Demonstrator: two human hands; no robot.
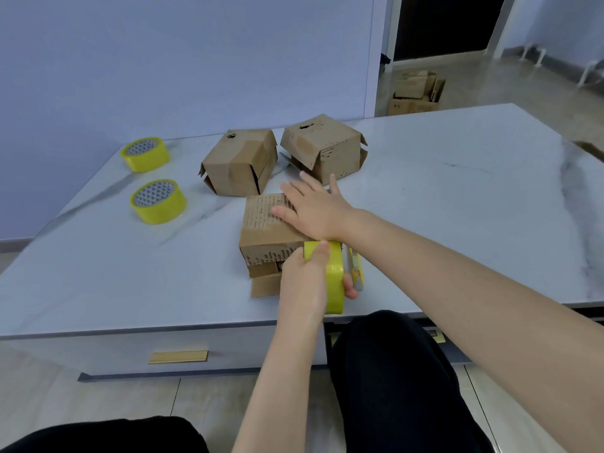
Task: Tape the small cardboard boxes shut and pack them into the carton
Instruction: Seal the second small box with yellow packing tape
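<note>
A small worn cardboard box (261, 230) lies near the front edge of the marble table (457, 197). My right hand (315, 209) presses flat on its top, fingers spread. My left hand (307, 282) grips a yellow tape roll (334, 279) held against the box's near right corner. Two more small cardboard boxes stand behind: one (240, 161) at centre, the other (322, 147) to its right, both with loose flaps.
Two spare yellow tape rolls (146, 154) (158, 201) lie at the table's left. A yellow utility knife (356, 273) rests beside my left hand. A carton of cardboard (416, 93) stands on the floor by the doorway. My dark-clothed legs are below the table edge.
</note>
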